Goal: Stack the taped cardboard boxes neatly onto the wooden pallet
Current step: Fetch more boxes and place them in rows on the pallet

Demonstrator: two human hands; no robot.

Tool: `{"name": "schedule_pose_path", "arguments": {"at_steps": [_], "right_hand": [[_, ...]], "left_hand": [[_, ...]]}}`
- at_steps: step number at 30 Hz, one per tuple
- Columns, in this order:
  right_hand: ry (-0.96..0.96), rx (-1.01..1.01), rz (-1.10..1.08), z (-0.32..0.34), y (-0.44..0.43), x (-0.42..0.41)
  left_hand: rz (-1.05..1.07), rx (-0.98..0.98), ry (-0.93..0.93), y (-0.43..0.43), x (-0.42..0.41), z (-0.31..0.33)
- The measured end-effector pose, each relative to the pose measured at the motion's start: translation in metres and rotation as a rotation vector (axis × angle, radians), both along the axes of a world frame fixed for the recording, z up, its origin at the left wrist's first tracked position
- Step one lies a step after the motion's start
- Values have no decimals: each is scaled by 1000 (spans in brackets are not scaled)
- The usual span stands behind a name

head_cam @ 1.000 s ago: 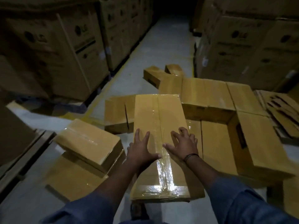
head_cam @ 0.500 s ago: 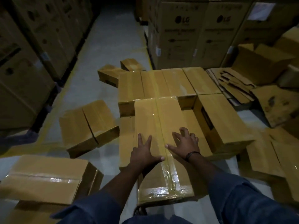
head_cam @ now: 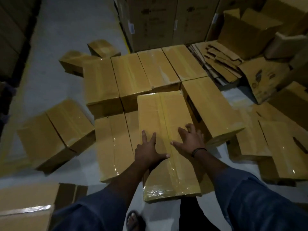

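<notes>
- Dimly, the head view shows a long tan tape-wrapped cardboard box [head_cam: 166, 114] lying atop a lower layer of similar boxes [head_cam: 113, 144]; whatever carries them is hidden.
- The left grip [head_cam: 148, 152] and the right grip [head_cam: 190, 140] are released, with fingers splayed on its top.
- The print on the far stacked brown cartons [head_cam: 158, 19] is unreadable.

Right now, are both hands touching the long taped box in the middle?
Touching. The head view shows the left hand and the right hand resting on top of the taped box, fingers spread.
</notes>
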State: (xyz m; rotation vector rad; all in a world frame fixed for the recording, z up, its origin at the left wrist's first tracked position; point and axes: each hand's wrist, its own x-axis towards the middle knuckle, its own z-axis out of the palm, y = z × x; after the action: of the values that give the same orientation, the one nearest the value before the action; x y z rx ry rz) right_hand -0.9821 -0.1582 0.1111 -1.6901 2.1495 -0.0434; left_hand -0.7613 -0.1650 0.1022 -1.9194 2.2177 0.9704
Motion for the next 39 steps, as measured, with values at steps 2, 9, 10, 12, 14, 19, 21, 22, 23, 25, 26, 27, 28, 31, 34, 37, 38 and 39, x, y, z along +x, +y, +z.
{"name": "schedule_pose_path", "arguments": {"at_steps": [2, 9, 10, 12, 14, 19, 21, 22, 23, 25, 26, 27, 28, 31, 34, 37, 38, 39], "right_hand": [[-9, 25, 13, -13, -26, -27], [-1, 44, 69, -74, -122, -127], [-1, 50, 81, -85, -136, -140], [5, 59, 100, -109, -160, -162], [9, 57, 106, -136, -183, -180], [-15, 27, 140, -183, -219, -200], [-21, 30, 160, -202, -231, -206], [-25, 33, 165, -211, -238, -209], [-26, 32, 166, -219, -243, -211], [-6, 17, 182, -230, -252, -215], [10, 4, 197, -235, -255, -216], [24, -10, 210, -239, -257, -217], [37, -24, 218, -243, -258, -218], [41, -48, 227, -251, -258, -221], [39, -29, 247, -254, -252, -224], [28, -13, 272, -253, -235, -229], [27, -6, 284, -251, -228, -231], [27, 3, 296, -250, -219, -233]], "left_hand": [[12, 10, 0, -21, -28, -13], [104, 40, -11, -99, -131, -70], [109, 37, -12, -110, -144, -82], [124, 37, -17, -130, -166, -105], [162, 64, -4, -150, -186, -134], [185, 70, -14, -186, -206, -180], [178, 49, -57, -198, -212, -196], [175, 32, -77, -203, -215, -203], [174, 15, -92, -207, -217, -209], [177, -8, -98, -213, -220, -220], [182, -10, -94, -216, -220, -225], [189, -13, -89, -217, -219, -229], [194, -16, -87, -217, -219, -232], [194, -22, -71, -216, -219, -238], [184, -15, -54, -212, -219, -239], [158, -10, -101, -203, -223, -237], [139, -10, -123, -197, -225, -235], [116, -11, -141, -190, -227, -234]]}}
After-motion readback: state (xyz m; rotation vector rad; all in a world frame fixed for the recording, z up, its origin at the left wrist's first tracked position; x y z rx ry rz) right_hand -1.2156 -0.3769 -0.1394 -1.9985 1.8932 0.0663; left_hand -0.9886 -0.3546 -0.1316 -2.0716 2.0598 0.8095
